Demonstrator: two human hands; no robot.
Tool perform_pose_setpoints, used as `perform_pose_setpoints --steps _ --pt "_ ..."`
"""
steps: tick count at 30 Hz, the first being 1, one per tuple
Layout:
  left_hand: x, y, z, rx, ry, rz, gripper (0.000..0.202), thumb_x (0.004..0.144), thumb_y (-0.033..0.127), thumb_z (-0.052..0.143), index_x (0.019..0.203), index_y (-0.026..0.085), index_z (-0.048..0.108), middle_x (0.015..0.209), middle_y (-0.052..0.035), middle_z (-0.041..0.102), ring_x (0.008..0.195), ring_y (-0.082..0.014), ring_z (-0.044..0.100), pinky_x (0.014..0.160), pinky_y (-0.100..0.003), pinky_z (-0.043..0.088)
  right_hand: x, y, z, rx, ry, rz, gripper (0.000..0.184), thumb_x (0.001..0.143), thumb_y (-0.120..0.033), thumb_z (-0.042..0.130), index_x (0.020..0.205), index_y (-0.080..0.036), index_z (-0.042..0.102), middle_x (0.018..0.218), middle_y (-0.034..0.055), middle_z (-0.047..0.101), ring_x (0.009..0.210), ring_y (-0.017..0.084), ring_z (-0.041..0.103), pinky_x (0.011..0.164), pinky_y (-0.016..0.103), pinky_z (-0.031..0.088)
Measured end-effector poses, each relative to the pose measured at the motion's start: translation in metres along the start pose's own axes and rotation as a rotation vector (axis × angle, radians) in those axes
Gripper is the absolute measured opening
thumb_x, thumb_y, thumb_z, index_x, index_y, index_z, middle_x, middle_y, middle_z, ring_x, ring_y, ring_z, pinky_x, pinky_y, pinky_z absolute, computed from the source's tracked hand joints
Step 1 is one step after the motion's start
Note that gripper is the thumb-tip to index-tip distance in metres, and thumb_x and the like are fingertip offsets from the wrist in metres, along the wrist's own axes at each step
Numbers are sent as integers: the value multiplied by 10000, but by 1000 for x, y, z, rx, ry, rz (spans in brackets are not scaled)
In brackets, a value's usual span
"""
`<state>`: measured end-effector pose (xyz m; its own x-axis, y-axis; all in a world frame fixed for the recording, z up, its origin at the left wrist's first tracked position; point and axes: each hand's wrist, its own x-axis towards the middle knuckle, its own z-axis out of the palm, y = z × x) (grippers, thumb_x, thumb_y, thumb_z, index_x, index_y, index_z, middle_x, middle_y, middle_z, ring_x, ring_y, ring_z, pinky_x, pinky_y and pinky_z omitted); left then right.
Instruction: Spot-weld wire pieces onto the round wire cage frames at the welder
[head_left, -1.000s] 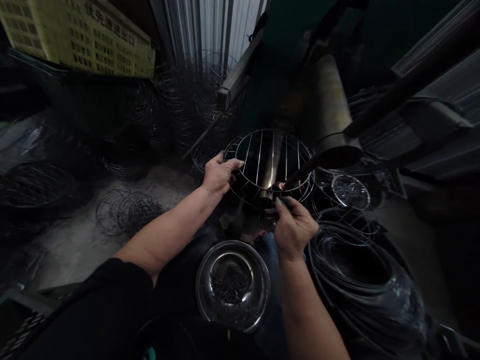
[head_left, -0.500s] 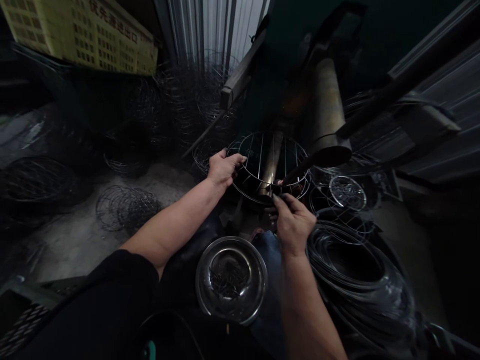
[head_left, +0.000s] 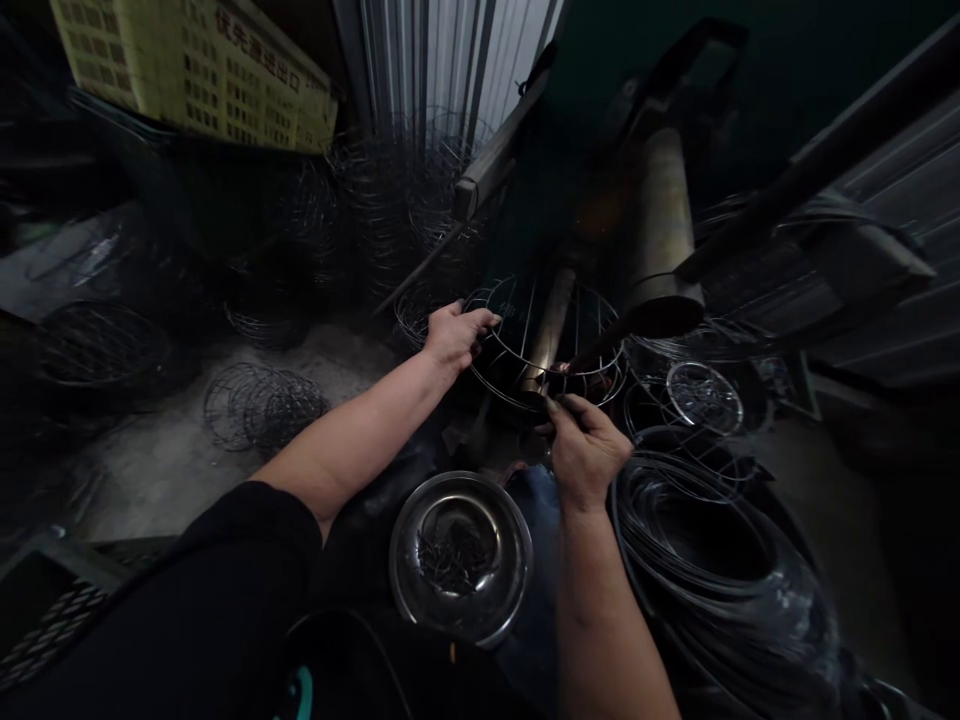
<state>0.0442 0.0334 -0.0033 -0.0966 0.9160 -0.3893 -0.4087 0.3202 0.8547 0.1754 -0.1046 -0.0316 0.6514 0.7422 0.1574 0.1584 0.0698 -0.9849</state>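
Observation:
A round wire basket frame [head_left: 517,320] sits tilted over a brass-coloured cylinder [head_left: 550,330] of a machine in front of me. My left hand [head_left: 454,338] grips the frame's left rim, fingers curled over the wire. My right hand [head_left: 585,445] is closed at the frame's near edge, thumb and fingers pinched together on what looks like a thin wire piece; I cannot make it out. A dark rod [head_left: 600,345] reaches into the frame from the right.
A steel bowl [head_left: 460,553] holding several small wire pieces sits below my hands. Big coils of dark wire [head_left: 720,560] lie at the right. Finished wire frames [head_left: 262,405] lie on the concrete floor at left. A yellow crate [head_left: 195,75] stands at the back left.
The wire frame has been tipped and turned on the cylinder, so its bars face less towards me. Both hands kept their hold and shifted slightly right with the view.

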Motion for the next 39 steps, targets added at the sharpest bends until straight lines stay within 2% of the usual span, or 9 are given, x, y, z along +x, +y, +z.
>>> perform_pose_setpoints --steps 5,9,13,17,21,23,27,31,39 --pt "-2 1 0 0 -35 -6 235 606 67 696 745 168 536 521 53 487 460 -70 431 445 -194 245 2 -1 0 16 1 15 270 604 -353 795 751 -138 727 609 -8 661 427 136 601 419 244 500" --pt "-5 2 2 6 -28 -3 242 614 50 687 645 174 482 518 49 478 447 -65 409 443 -197 237 6 0 1 36 2 20 306 570 -358 819 754 -135 718 621 -6 658 425 149 608 409 250 484" --pt "-8 3 -1 -21 -10 -6 247 604 29 684 652 172 488 512 50 469 455 -67 416 443 -191 234 -8 3 -10 -49 -19 -52 329 676 -400 760 893 -154 726 747 16 701 595 182 688 572 288 554" --pt "-16 -4 -22 -50 -103 -5 246 577 49 690 749 168 560 520 57 484 432 -59 403 427 -184 231 -53 21 -37 -395 -38 -235 362 818 -401 623 1079 -163 702 1050 102 736 942 250 705 888 386 543" --pt "-29 -18 -54 -66 -260 -25 376 525 80 723 879 153 621 624 38 573 447 -58 466 413 -176 299 -98 44 -57 -889 -518 -102 485 754 -163 587 1231 -95 644 1141 161 718 1046 277 680 933 360 516" --pt "-35 -26 -70 -79 -318 -37 472 488 65 739 943 144 640 717 26 616 464 -50 493 406 -171 322 -113 48 -63 -1030 -634 -72 518 774 -63 510 1282 -60 609 1189 180 697 1090 261 665 962 328 489" --pt "-41 -38 -100 -57 -459 -99 533 467 16 714 987 126 670 844 -19 671 469 -44 502 416 -191 384 -130 43 -80 -1140 -682 -64 516 817 9 416 1279 -86 624 1240 170 676 1108 237 657 968 287 466" --pt "-43 -49 -120 -123 -479 -108 564 482 -12 690 1024 140 663 906 -45 683 663 -131 632 472 -201 445 -148 36 -96 -1178 -698 -20 571 804 31 396 1337 -62 575 1201 183 681 1074 244 667 939 293 472" --pt "-64 -67 -124 -312 -563 -301 418 613 28 589 1014 149 600 885 -82 707 681 -154 663 526 -210 455 -175 27 -109 -1090 -639 -7 520 815 17 387 1269 -102 612 1147 142 693 1098 223 645 937 263 438"
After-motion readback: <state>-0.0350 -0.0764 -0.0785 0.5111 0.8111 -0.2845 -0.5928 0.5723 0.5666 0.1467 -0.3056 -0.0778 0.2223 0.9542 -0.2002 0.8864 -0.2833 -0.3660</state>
